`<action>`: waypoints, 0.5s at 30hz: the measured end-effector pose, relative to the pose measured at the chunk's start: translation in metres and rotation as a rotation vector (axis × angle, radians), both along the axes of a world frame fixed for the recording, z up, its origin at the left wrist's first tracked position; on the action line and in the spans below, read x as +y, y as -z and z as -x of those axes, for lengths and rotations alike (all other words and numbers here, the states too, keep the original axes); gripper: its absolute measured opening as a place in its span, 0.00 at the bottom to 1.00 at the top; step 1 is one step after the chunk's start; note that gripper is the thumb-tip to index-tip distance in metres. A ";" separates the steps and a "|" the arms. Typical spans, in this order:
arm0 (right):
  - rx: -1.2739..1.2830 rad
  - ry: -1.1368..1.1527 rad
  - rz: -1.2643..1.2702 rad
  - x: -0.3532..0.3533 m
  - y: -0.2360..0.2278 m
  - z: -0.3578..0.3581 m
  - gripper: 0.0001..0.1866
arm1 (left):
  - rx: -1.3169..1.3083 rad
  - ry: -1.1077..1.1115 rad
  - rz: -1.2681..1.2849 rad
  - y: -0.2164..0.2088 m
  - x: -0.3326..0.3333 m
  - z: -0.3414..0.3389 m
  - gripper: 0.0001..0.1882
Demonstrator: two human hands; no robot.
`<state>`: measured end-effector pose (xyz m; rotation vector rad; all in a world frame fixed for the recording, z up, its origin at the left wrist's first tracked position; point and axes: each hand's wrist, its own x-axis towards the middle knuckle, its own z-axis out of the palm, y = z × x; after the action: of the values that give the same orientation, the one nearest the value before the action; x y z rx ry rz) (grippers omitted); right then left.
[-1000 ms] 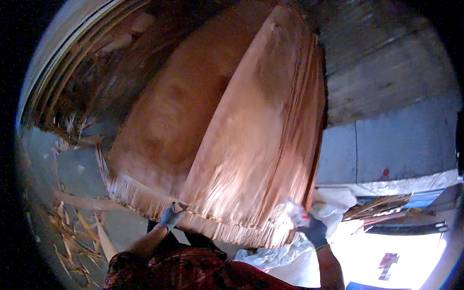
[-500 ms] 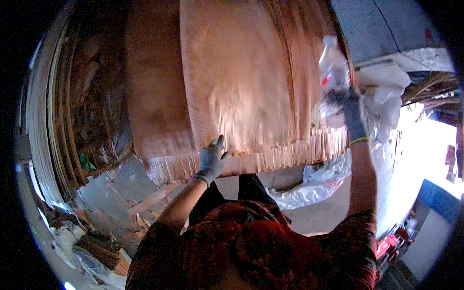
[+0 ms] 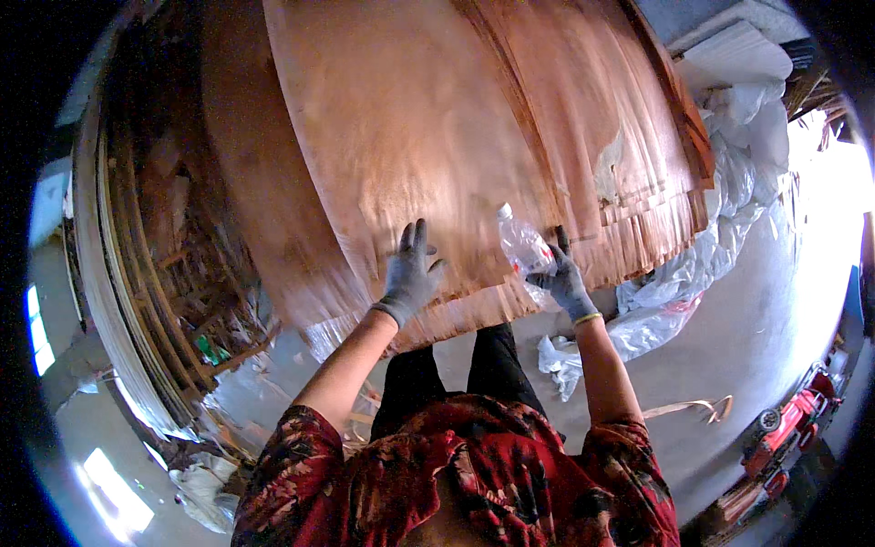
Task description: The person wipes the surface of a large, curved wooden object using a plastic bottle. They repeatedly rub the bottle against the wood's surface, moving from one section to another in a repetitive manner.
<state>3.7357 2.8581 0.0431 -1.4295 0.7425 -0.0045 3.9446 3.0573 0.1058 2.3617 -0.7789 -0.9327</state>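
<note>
A tall stack of thin reddish-brown wood veneer sheets (image 3: 410, 118) fills the space before me, its ragged near edge facing my legs. Wearing a grey glove, my left hand (image 3: 412, 273) lies at the near part of the top sheet, fingers spread and nothing in them. In my right hand (image 3: 565, 281), also gloved, is a clear plastic bottle (image 3: 524, 244) with a white cap. The bottle tilts, cap end away from me and leftward, over the near edge of the stack. My right index finger points forward off the bottle.
Crumpled clear plastic sheeting (image 3: 670, 305) lies along the stack's right side and on the floor. Upright pale boards (image 3: 109, 264) and wood scraps stand at the left. A red wheeled machine or toy (image 3: 791, 424) is at the lower right, a loose strip (image 3: 693, 407) on the floor.
My right hand has brought the bottle from the far right of the stack in toward the near middle. My left hand stays near the front edge, and the view has shifted.
</note>
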 end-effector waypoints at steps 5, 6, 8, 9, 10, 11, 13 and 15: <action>0.133 0.021 0.498 -0.010 0.029 -0.004 0.33 | 0.246 -0.081 -0.069 -0.002 -0.056 -0.031 0.30; 0.123 0.023 0.446 -0.008 0.024 -0.010 0.34 | 0.258 -0.171 0.043 0.011 -0.052 -0.036 0.30; 0.115 0.025 0.348 -0.004 0.018 -0.019 0.34 | 0.303 -0.241 0.171 0.039 -0.051 -0.050 0.31; 0.103 0.027 0.362 -0.006 0.019 -0.015 0.34 | 0.344 -0.265 0.243 0.041 -0.065 -0.052 0.31; 0.092 0.026 0.376 -0.007 0.020 -0.012 0.34 | 0.389 -0.295 0.243 0.043 -0.077 -0.053 0.30; 0.089 0.031 0.399 -0.011 0.025 -0.004 0.34 | 0.444 -0.317 0.246 0.033 -0.102 -0.050 0.30; 0.069 0.114 0.185 -0.009 0.028 0.002 0.35 | 0.425 -0.285 0.147 0.029 -0.132 -0.057 0.29; 0.105 -0.085 0.562 0.000 -0.007 -0.014 0.30 | 0.280 -0.201 -0.077 0.037 -0.132 -0.078 0.28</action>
<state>3.7497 2.8582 0.0501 -2.0084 0.8014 -0.0783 4.0230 2.9250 0.0687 2.2550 -0.3959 -1.1886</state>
